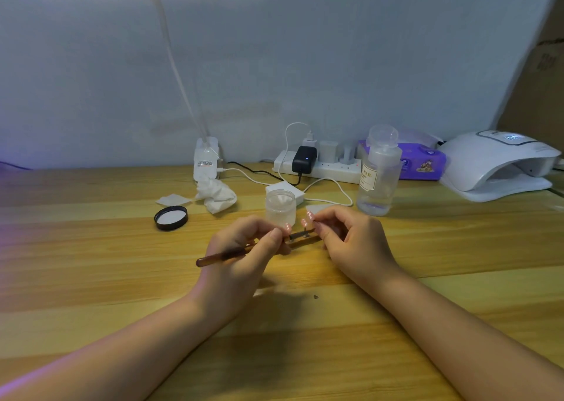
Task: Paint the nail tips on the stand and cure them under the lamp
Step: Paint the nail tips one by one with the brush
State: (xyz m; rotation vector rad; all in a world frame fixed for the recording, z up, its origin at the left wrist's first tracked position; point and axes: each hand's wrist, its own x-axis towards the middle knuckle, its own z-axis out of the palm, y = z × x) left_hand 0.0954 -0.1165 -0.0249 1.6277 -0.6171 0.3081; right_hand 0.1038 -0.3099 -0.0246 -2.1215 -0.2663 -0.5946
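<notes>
Head view, over the wooden table: my left hand grips a brown-handled brush, fingers curled round it. My right hand pinches the nail-tip stand, held between both hands and bearing pink nail tips. Behind them stands a clear jar; the white curing lamp sits far right.

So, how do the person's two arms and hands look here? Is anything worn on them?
Both forearms are bare up to the picture's edge: no sleeves, watch or bracelet can be seen. The left hand and the right hand wear no gloves, and no rings are visible. The visible fingernails appear short and natural, though the image is too soft to be sure. No marks or cables are on the arms.
</notes>
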